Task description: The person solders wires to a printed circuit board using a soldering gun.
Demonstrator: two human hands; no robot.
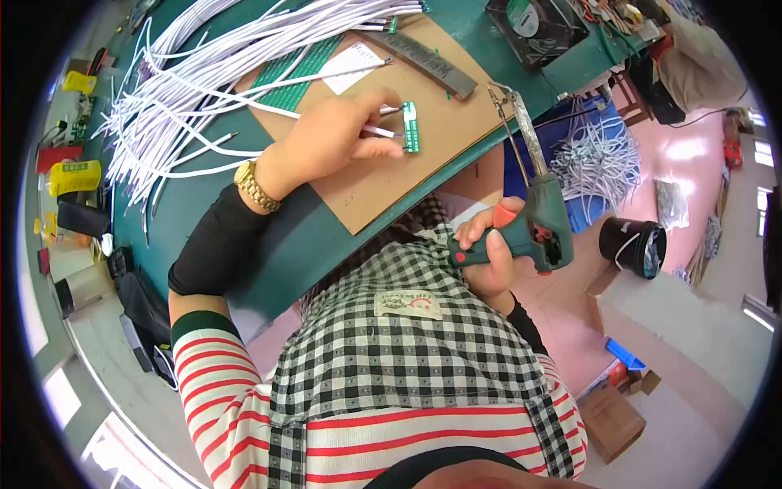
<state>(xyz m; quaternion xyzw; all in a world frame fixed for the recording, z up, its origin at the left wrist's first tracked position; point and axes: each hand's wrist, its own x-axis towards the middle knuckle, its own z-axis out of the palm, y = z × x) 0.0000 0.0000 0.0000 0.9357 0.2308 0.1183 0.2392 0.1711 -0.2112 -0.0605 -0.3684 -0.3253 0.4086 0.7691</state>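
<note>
My left hand [330, 137] is closed in a pinch, with the end of a white cable [380, 131] between its fingers. Right at the fingertips is a small green circuit board [411, 129], above a brown board [371, 183]; whether the fingers also touch it I cannot tell. In my right hand [491, 254] is a green soldering gun [550, 208] with an orange-red trigger. Its long metal tip and a silvery feed tube point up and away, at the table's near edge, apart from the circuit board.
A large bundle of white cables [163, 122] covers the table's left. A sheet of green circuit boards [285, 85], a paper slip [352, 68] and a metal bar [423, 63] lie farther back. A black fan [538, 31] stands far right; a black bucket [634, 247] is beyond the table.
</note>
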